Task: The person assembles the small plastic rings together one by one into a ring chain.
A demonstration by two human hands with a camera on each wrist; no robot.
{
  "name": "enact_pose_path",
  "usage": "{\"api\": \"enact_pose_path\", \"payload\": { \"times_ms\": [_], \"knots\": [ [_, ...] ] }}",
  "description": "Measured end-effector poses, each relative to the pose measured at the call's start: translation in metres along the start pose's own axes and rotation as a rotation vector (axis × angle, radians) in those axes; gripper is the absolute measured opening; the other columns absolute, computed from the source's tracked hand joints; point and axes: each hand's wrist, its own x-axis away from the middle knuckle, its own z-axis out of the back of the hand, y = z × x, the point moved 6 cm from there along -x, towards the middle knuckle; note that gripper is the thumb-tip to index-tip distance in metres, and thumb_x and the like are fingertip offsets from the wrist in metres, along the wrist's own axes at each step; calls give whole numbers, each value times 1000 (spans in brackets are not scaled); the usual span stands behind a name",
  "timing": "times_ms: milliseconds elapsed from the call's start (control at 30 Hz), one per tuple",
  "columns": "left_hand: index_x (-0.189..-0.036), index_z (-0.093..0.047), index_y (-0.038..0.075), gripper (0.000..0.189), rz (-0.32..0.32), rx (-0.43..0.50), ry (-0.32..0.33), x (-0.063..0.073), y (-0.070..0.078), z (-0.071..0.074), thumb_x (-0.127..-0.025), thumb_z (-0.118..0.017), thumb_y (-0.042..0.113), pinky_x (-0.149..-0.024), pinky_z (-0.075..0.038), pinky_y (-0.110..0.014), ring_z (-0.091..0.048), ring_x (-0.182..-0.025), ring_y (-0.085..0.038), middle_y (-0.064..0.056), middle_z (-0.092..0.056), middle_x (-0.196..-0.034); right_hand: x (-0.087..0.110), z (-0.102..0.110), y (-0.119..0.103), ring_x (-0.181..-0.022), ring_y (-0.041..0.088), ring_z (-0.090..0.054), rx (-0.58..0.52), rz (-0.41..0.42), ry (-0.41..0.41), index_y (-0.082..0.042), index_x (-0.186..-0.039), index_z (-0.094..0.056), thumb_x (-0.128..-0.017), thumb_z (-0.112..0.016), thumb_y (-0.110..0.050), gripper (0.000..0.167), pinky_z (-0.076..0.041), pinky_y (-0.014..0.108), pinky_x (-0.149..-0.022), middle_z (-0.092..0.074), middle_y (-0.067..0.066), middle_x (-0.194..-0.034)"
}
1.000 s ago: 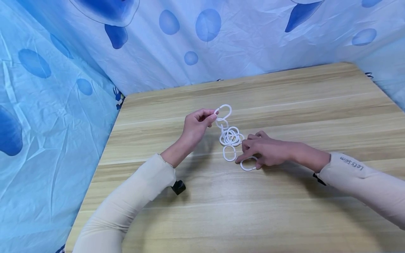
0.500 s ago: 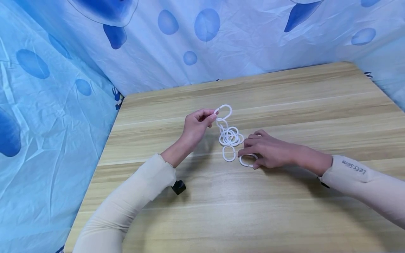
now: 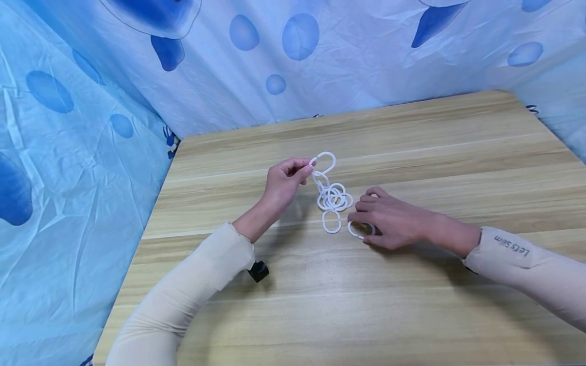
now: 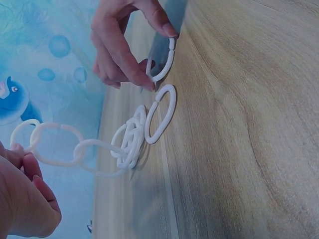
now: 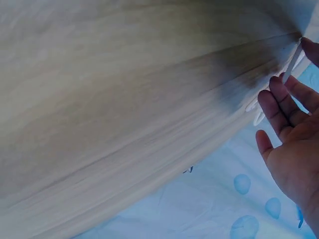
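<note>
My left hand (image 3: pixel 283 185) pinches the top link of a chain of white oval plastic rings (image 3: pixel 334 160) between thumb and fingertips, above the table. From there the linked rings (image 4: pixel 56 164) run down to a small pile (image 3: pixel 338 184). A separate white ring (image 4: pixel 174 99) lies flat in front of the pile. To its right, my right hand (image 3: pixel 393 221) holds another loose ring (image 4: pixel 171 60) between thumb and index finger, right at the tabletop. In the right wrist view that ring (image 5: pixel 292 62) shows edge-on at the fingertips, other fingers extended beside it.
A wood-grain table (image 3: pixel 320 295) lies under both hands. Blue printed sheets (image 3: pixel 220 96) hang behind and to the left of it. A black wrist device (image 3: pixel 258 271) sits under the left cuff.
My right hand has drawn its thumb and fingers in around the loose ring and shifted slightly right, the ring turning a little. The left hand and chain stay nearly still.
</note>
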Motion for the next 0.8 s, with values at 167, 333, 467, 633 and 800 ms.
{"api": "enact_pose_path", "payload": {
  "times_ms": [167, 333, 467, 633, 800],
  "knots": [
    [-102, -71, 1, 15, -3, 4, -8, 0, -1, -1, -90, -68, 11, -66, -48, -19, -54, -72, -13, -11, -70, -103, 0, 11, 12, -90, 19, -54, -34, -50, 82, -10, -108, -67, -75, -76, -35, 43, -33, 47, -95, -61, 0, -92],
    [-102, -71, 0, 16, 0, -4, -16, 0, -2, -1, -90, -68, 11, -67, -48, -21, -53, -71, -11, -8, -70, -101, 0, 27, 30, -95, 23, -57, -47, -131, 153, -6, -112, -68, -75, -78, -34, 47, -33, 49, -95, -66, 6, -97],
    [-102, -71, 1, 16, 5, -17, -27, 0, -2, -2, -90, -69, 11, -69, -49, -23, -54, -73, -13, -6, -69, -99, 0, 37, 38, -92, 23, -57, -40, -151, 210, -5, -110, -68, -76, -77, -31, 44, -33, 49, -92, -66, 5, -93],
    [-101, -72, 3, 16, 22, -27, -42, 1, -3, -3, -89, -70, 13, -67, -49, -22, -54, -73, -12, -1, -67, -95, -1, 46, 42, -85, 22, -57, -7, -133, 304, -5, -106, -69, -75, -74, -31, 41, -32, 50, -89, -63, 3, -84],
    [-102, -72, 2, 17, 32, -21, -65, 2, -4, -5, -89, -70, 13, -63, -46, -19, -53, -70, -9, 0, -68, -93, -4, 56, 44, -75, 22, -56, 48, -106, 409, -5, -103, -69, -73, -71, -32, 40, -33, 52, -87, -59, 0, -73]
  ]
}}
